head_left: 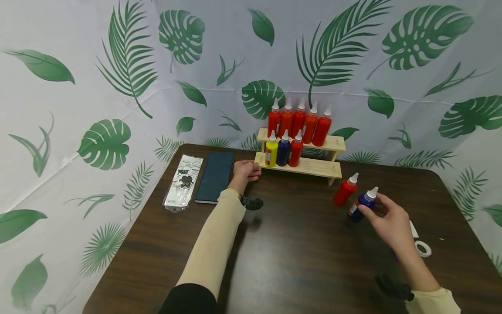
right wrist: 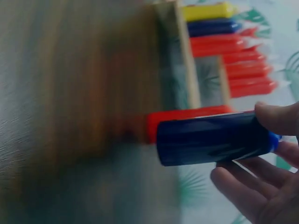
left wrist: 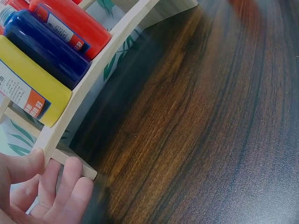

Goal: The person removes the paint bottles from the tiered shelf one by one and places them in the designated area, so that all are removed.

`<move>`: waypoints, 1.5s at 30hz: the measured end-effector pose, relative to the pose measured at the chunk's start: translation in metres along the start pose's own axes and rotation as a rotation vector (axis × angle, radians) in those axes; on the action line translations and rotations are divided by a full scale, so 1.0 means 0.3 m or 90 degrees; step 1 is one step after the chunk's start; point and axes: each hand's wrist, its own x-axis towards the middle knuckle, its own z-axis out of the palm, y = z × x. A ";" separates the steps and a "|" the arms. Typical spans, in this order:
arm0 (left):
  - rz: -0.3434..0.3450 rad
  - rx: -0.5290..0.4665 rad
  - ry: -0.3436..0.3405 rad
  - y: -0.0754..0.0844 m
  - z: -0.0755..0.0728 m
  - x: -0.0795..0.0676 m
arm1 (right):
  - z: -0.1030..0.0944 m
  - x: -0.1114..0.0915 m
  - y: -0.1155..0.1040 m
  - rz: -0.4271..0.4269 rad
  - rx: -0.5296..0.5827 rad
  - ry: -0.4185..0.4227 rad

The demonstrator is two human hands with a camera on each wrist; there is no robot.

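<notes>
My right hand holds a dark blue paint bottle with a white nozzle by its upper part, thumb on one side and fingers on the other. Just left of it a red paint bottle stands on the table. My left hand grips the left end of the wooden two-step rack, the thumb on the lower board in the left wrist view. On that board stand a yellow bottle, a blue bottle and a red bottle. Several red bottles line the upper step.
A dark notebook and a packaged ruler set lie at the table's left. A white roll of tape lies right of my right wrist, near a white item partly hidden by the hand. A leaf-printed cloth hangs behind the table.
</notes>
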 end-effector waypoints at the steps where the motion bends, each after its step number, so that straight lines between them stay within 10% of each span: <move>1: 0.000 0.000 0.000 0.000 0.001 0.001 | 0.012 0.000 0.015 0.005 0.001 0.006; 26: 0.004 0.006 0.009 -0.001 -0.001 0.003 | 0.051 0.016 0.056 0.017 0.009 0.003; 37: 0.004 0.009 0.011 -0.004 0.004 0.003 | -0.058 0.102 -0.202 -0.100 0.040 0.245; 45: 0.003 0.001 0.017 -0.006 0.007 0.007 | 0.119 0.264 -0.327 -0.146 -0.008 0.019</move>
